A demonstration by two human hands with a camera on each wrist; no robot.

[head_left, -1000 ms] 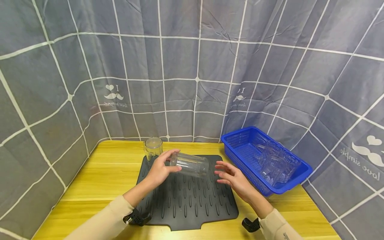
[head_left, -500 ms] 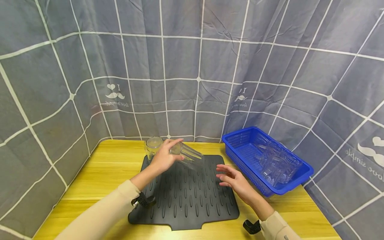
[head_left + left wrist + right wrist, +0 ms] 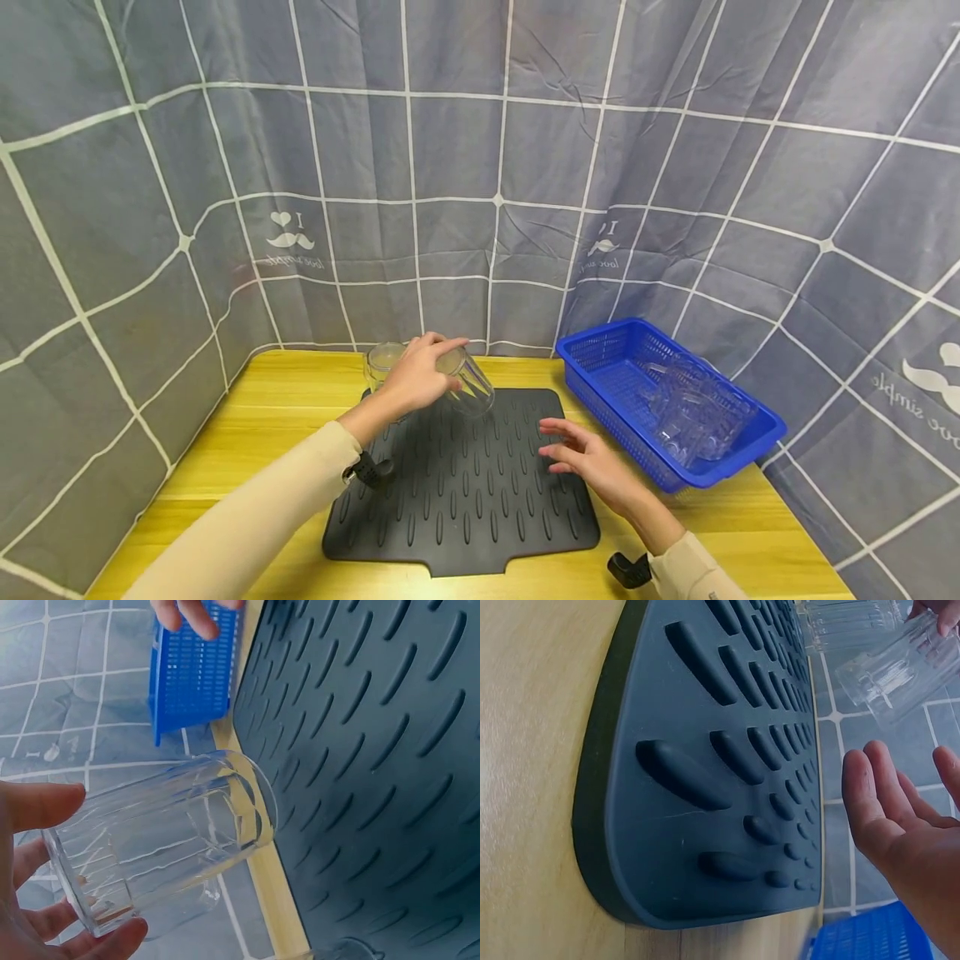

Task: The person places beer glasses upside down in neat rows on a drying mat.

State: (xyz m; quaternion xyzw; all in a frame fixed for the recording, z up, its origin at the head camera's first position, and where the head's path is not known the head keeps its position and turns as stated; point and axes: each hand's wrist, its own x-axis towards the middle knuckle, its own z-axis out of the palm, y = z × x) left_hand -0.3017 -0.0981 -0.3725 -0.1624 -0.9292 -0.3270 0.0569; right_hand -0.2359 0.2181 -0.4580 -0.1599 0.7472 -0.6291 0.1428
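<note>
Held cup: 1 clear, ribbed, cylindrical glass cup [image 3: 476, 390], tilted, mouth end lower and pointing away from the palm; positioned above the rear of the mat, apart from its surface.
Left hand [image 3: 418, 377]: pinching the base end of the cup between the thumb on 1 side and the fingers on the other.
Standing cup: 1 clear, round-rimmed glass cup [image 3: 384, 355], upright at the rear left corner of the mat, partly hidden behind the left hand.
Mat: flat, black, roughly rectangular mat [image 3: 467, 500] with raised elongated ribs and 1 tab on its near edge.
Right hand [image 3: 592, 467]: fingers loosely bent and partly spread, thumb apart; raised near the right edge of the mat.
Basket: blue, rectangular, perforated plastic basket [image 3: 607, 406], right of the mat; contains several clear glass vessels [image 3: 693, 412], exact count unclear.
Support: yellow wood-grain table [image 3: 251, 425].
Backdrop: grey fabric curtain [image 3: 450, 154] with white grid lines.
</note>
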